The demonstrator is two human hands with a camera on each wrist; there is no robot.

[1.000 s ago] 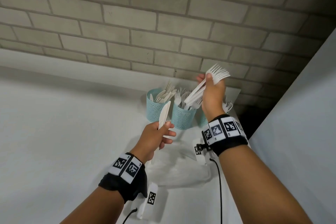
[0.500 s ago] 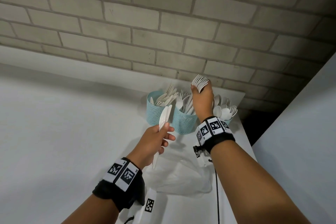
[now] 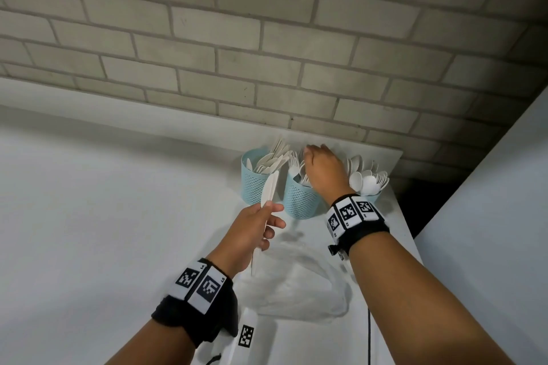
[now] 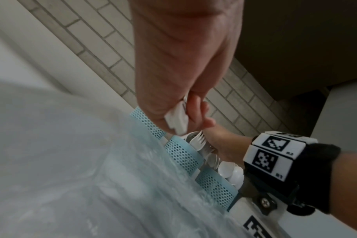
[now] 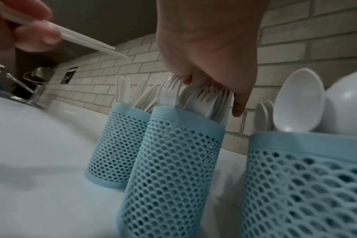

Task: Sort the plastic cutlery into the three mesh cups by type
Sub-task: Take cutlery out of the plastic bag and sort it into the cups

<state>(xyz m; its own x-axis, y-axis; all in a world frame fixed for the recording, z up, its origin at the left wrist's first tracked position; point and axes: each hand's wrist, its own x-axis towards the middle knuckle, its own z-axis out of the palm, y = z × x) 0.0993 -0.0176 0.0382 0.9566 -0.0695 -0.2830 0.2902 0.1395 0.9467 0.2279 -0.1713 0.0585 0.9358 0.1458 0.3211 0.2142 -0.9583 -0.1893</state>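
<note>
Three light-blue mesh cups stand in a row by the brick wall. The left cup point(image 3: 255, 184) holds knives, the middle cup point(image 3: 299, 201) forks, the right cup point(image 3: 370, 196) spoons point(image 3: 367, 181). My right hand point(image 3: 323, 172) is over the middle cup point(image 5: 173, 161), fingers and thumb curled round the tops of a bundle of white forks point(image 5: 206, 99) standing in it. My left hand point(image 3: 252, 234) grips a few white knives point(image 3: 269, 190), blades up, just in front of the left cup. The knife handle ends point(image 4: 177, 119) stick out below the palm.
A crumpled clear plastic bag point(image 3: 296, 275) lies on the white counter point(image 3: 89, 216) in front of the cups. The counter ends at the right, beside a dark gap point(image 3: 415, 204) and a white panel point(image 3: 489, 216). A faucet point(image 5: 31, 90) stands far left.
My right hand came down from above the cups, carrying the fork bundle into the middle cup. My left hand kept hold of the knives and barely moved.
</note>
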